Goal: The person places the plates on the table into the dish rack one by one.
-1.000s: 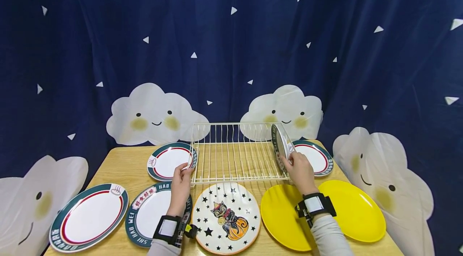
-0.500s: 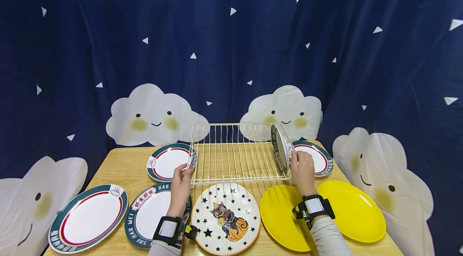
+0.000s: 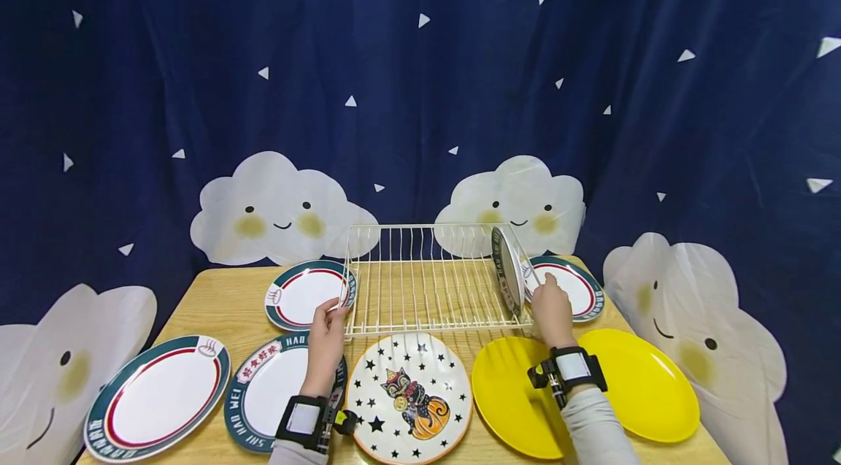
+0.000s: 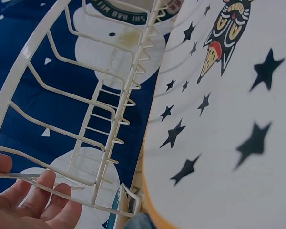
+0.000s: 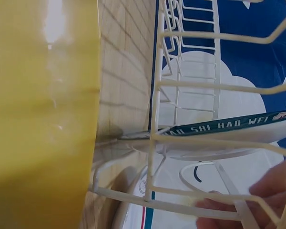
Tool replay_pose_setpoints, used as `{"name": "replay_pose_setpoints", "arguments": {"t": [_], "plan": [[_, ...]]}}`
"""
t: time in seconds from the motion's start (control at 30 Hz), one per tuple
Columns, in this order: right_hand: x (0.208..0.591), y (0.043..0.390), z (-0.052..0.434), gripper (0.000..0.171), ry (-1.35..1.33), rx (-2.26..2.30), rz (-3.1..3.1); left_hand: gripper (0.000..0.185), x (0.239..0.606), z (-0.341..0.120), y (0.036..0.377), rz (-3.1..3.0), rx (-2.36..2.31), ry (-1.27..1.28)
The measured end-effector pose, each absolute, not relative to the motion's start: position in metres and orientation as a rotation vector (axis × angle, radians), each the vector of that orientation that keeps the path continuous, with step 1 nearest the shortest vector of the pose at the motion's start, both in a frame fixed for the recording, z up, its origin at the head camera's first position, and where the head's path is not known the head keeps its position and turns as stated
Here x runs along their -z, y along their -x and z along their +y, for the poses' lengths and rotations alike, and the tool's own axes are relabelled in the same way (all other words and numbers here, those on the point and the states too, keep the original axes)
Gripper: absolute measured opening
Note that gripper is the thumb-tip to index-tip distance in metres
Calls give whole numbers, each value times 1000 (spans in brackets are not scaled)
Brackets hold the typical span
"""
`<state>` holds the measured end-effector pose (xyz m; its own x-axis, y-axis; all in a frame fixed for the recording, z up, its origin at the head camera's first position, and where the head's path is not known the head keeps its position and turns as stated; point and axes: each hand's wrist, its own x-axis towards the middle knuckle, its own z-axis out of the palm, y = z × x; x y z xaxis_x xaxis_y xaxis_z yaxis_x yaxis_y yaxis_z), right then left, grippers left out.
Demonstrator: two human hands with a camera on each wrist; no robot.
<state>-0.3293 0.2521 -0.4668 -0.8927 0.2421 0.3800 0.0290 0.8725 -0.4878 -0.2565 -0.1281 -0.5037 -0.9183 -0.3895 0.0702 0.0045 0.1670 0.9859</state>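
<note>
Upright in the rack (image 3: 427, 279), the plate (image 3: 507, 271) touches the right hand (image 3: 552, 313).

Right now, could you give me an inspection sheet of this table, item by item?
Surface: wooden table, light, lit evenly.
Job's things: white wire dish rack at mid-table; one green-rimmed plate stands on edge at its right end.
Clutter: three green-rimmed plates lie flat to the left, one more right of the rack, a star-and-cat plate in front, two yellow plates at front right.
Grippers: left hand grips the rack's left front corner; right hand touches the standing plate, how its fingers lie unclear.
Cables: nothing seen.
Surroundings: dark blue curtain with white triangles and smiling clouds.
</note>
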Motion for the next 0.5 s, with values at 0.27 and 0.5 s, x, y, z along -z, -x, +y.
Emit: {"name": "replay_pose_setpoints", "arguments": {"t": [0.27,0.5], "plan": [[463,327,251,29,196,-598,-2707,40,505,-127,260,-2151,1802,-366],[461,325,247,28,210,-571,-2724,37,493,-132,262,-2310,1723,-387]]}}
